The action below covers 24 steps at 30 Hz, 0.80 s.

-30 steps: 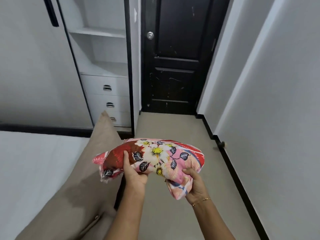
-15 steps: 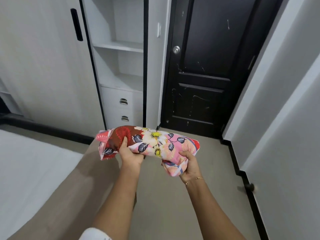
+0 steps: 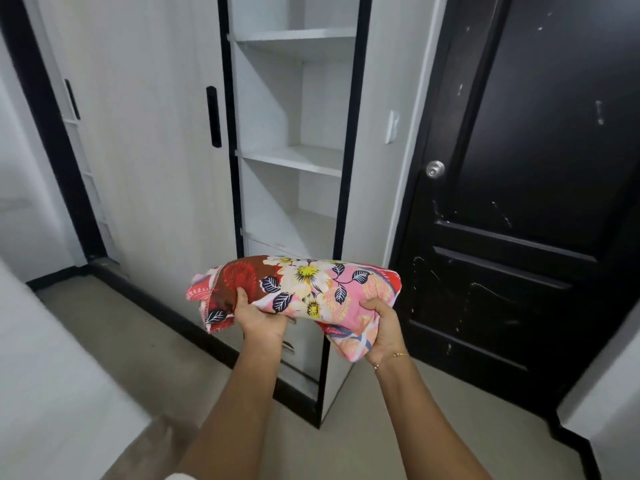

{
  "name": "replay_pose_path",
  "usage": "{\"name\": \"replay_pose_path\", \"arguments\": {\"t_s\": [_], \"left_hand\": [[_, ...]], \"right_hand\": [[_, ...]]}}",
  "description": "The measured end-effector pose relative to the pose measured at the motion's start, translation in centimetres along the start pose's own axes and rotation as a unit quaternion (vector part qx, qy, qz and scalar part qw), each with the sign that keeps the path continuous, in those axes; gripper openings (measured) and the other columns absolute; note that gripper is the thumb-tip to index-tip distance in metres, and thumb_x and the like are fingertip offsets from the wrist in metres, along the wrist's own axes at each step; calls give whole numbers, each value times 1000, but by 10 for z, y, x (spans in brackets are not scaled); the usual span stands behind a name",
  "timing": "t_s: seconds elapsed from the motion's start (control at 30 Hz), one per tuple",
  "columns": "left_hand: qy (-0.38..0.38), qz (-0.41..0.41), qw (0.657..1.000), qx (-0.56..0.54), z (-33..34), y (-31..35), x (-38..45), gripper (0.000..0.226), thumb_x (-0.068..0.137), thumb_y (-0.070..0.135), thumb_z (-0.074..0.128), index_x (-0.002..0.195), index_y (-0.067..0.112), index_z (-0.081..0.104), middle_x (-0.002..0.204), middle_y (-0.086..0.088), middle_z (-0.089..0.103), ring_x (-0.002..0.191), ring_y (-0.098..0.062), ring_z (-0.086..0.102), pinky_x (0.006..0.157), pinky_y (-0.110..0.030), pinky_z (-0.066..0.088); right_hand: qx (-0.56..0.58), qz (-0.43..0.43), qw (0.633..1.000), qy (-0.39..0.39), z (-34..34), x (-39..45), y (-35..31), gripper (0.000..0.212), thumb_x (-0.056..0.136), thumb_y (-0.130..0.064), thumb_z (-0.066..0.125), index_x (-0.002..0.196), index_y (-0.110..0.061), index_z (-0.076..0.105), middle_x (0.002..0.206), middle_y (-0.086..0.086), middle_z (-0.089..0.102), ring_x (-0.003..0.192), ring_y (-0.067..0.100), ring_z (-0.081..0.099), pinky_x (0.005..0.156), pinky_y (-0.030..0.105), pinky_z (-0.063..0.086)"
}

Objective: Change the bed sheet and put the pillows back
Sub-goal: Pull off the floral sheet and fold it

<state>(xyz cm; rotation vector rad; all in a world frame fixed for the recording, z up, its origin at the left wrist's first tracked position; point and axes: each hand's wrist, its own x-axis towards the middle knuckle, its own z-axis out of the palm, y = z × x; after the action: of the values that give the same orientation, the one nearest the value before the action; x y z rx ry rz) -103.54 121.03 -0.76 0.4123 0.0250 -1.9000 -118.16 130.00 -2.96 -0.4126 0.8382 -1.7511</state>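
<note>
From the head camera, the folded floral sheet (image 3: 304, 289) is up in front of the person, a fat roll of pink, red and white flowers lying crosswise between both hands and held clear of the floor. The left hand (image 3: 259, 318) comes in from below near the roll's left end, palm cupping the underside, thumb hooked up over the front of the red patch, so the fingers are curled round the cloth. A loose stitched corner hangs out past that hand to the left. The right hand (image 3: 384, 327) grips the right end, thumb pressed across the pink fabric and the fingers wrapped beneath, with a tail of the sheet drooping under the palm. A thin gold bracelet (image 3: 393, 358) sits on that wrist. Straight behind the bundle stands the white wardrobe (image 3: 145, 168), its open shelf bay (image 3: 298, 157) right above the sheet and drawers partly hidden behind the hands. The black door (image 3: 536, 202) with its round knob (image 3: 435, 169) is off to the right, and a pale mattress edge (image 3: 41, 393) shows at lower left, blurred.
</note>
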Motion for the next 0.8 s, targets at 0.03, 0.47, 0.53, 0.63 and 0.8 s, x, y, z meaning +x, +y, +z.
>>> {"name": "replay_pose_path", "arguments": {"t_s": [0.03, 0.47, 0.53, 0.63, 0.8], "left_hand": [[3, 12, 1000, -6, 9, 2, 20, 55, 96, 45, 39, 137, 9, 36, 123, -15, 54, 116, -35, 50, 103, -54, 33], [-148, 145, 978, -6, 195, 93, 305, 57, 99, 48, 22, 134, 9, 42, 140, -16, 46, 129, -33, 43, 104, -48, 34], [-180, 139, 974, 12, 230, 106, 346, 55, 99, 47, 22, 132, 9, 44, 141, -16, 45, 130, -32, 42, 105, -47, 32], [-219, 100, 970, 25, 282, 109, 416, 55, 99, 47, 21, 119, 7, 53, 140, -16, 45, 130, -34, 41, 108, -49, 30], [-264, -28, 956, 123, 335, 101, 530, 59, 96, 53, 24, 121, 8, 53, 128, -15, 55, 122, -34, 48, 103, -50, 35]], "right_hand": [[-3, -3, 1000, -16, 7, 24, -7, 51, 54, -8, 62, 105, -10, 56, 95, 17, 65, 91, 34, 61, 80, 49, 52], [-48, -84, 983, -156, 162, 345, -81, 60, 46, -1, 62, 106, -7, 57, 104, 17, 62, 99, 35, 58, 90, 52, 46], [-37, -128, 980, -149, 190, 387, -95, 57, 44, -1, 59, 101, -6, 57, 105, 18, 59, 99, 35, 57, 93, 57, 42], [6, -187, 976, -114, 216, 456, -117, 45, 49, 0, 53, 93, -8, 57, 102, 19, 57, 96, 35, 55, 95, 63, 38], [8, -232, 972, -32, 219, 545, -147, 56, 50, -2, 50, 105, -6, 55, 109, 23, 57, 102, 42, 56, 93, 70, 35]]}}
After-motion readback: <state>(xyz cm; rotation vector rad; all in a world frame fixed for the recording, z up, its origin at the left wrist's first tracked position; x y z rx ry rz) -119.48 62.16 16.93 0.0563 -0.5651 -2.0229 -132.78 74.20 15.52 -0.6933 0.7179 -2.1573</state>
